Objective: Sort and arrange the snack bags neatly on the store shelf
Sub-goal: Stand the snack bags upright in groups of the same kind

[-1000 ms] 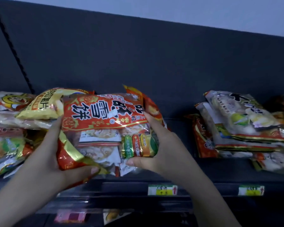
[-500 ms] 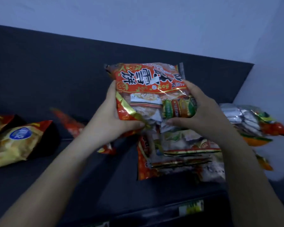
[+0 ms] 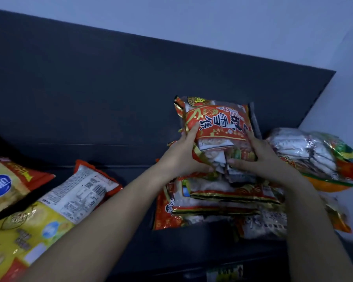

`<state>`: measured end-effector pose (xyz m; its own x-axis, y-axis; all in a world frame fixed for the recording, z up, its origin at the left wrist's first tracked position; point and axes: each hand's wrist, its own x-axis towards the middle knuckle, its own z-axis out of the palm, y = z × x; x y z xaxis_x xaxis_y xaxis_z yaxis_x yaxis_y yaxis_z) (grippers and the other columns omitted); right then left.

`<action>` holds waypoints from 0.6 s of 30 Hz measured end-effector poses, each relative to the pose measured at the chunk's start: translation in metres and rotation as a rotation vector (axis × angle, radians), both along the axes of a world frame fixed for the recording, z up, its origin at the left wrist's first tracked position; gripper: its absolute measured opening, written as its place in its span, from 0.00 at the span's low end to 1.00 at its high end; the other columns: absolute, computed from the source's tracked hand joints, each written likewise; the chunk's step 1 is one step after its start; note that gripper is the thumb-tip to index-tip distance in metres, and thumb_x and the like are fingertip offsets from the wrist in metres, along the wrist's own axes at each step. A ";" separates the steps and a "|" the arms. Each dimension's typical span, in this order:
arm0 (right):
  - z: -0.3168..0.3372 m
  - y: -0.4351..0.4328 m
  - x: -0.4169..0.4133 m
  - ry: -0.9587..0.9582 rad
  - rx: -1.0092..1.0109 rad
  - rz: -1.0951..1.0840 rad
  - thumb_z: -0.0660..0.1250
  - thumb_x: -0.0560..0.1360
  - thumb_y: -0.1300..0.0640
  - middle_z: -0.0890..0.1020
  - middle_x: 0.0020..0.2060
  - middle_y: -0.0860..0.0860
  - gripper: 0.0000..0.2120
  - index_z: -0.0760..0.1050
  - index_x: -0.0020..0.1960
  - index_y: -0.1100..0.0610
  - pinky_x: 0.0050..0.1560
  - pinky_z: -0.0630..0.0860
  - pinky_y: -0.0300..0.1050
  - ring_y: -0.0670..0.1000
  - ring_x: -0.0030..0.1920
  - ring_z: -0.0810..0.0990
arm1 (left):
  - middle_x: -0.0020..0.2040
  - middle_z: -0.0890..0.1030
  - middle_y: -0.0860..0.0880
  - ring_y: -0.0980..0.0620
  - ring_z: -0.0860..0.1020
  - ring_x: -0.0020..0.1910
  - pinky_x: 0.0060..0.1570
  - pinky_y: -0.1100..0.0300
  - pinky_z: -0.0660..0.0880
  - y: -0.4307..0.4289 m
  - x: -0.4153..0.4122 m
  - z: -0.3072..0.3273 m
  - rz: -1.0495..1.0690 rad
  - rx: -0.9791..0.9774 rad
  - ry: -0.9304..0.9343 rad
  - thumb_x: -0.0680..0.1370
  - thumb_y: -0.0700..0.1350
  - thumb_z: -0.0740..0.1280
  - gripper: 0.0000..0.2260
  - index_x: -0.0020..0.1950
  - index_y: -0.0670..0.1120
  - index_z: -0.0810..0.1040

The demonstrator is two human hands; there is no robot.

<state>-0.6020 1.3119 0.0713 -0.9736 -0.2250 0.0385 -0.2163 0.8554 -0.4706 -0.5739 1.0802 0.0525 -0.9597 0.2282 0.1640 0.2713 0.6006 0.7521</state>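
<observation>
A red and clear rice-cracker bag [image 3: 216, 123] stands tilted over a stack of like bags [image 3: 218, 200] on the dark shelf [image 3: 181, 247]. My left hand [image 3: 183, 157] grips its lower left edge, fingers curled round the side. My right hand [image 3: 259, 159] grips its lower right edge. The bag's bottom touches the top of the stack or sits just above it; which one is unclear.
A clear bag with orange and green ends [image 3: 316, 157] lies at the far right by the pale wall. Two yellow bags [image 3: 45, 218] [image 3: 6, 184] lie on the left of the shelf. The dark back panel [image 3: 110, 88] rises behind. A price tag [image 3: 224, 273] sits on the front rail.
Both hands carried the red bag from the left pile across to the right stack and lowered it onto it. The view swung right with them.
</observation>
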 end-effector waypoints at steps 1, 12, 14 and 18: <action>0.003 -0.002 0.003 -0.003 0.022 -0.020 0.62 0.52 0.19 0.59 0.75 0.47 0.58 0.43 0.75 0.38 0.71 0.56 0.64 0.58 0.75 0.54 | 0.77 0.52 0.49 0.46 0.61 0.73 0.67 0.49 0.67 -0.001 0.000 0.000 0.001 -0.007 -0.003 0.67 0.54 0.76 0.55 0.75 0.58 0.35; 0.037 -0.088 0.066 0.238 -0.014 0.004 0.71 0.70 0.52 0.56 0.76 0.52 0.39 0.55 0.76 0.51 0.73 0.51 0.62 0.56 0.76 0.49 | 0.78 0.50 0.55 0.59 0.54 0.73 0.61 0.69 0.59 -0.085 0.077 0.007 -0.004 0.012 -0.139 0.70 0.56 0.74 0.53 0.76 0.53 0.33; 0.042 -0.125 0.078 0.319 -0.088 0.084 0.72 0.68 0.53 0.63 0.72 0.55 0.37 0.62 0.73 0.55 0.72 0.57 0.59 0.59 0.73 0.59 | 0.78 0.48 0.53 0.55 0.52 0.76 0.65 0.66 0.57 -0.115 0.101 0.005 0.044 -0.025 -0.131 0.69 0.59 0.73 0.52 0.76 0.55 0.35; 0.037 -0.216 0.112 0.353 -0.137 0.259 0.71 0.70 0.60 0.71 0.67 0.56 0.30 0.66 0.70 0.58 0.66 0.63 0.44 0.55 0.67 0.68 | 0.77 0.58 0.52 0.56 0.57 0.75 0.66 0.68 0.57 -0.195 0.164 -0.004 0.250 -0.073 -0.048 0.70 0.57 0.73 0.49 0.78 0.52 0.42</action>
<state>-0.4903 1.0964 0.1079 -0.8080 -0.4289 0.4039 -0.5821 0.6868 -0.4352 -0.4097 0.8849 0.0485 -0.9940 -0.0071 0.1088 0.0730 0.6975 0.7128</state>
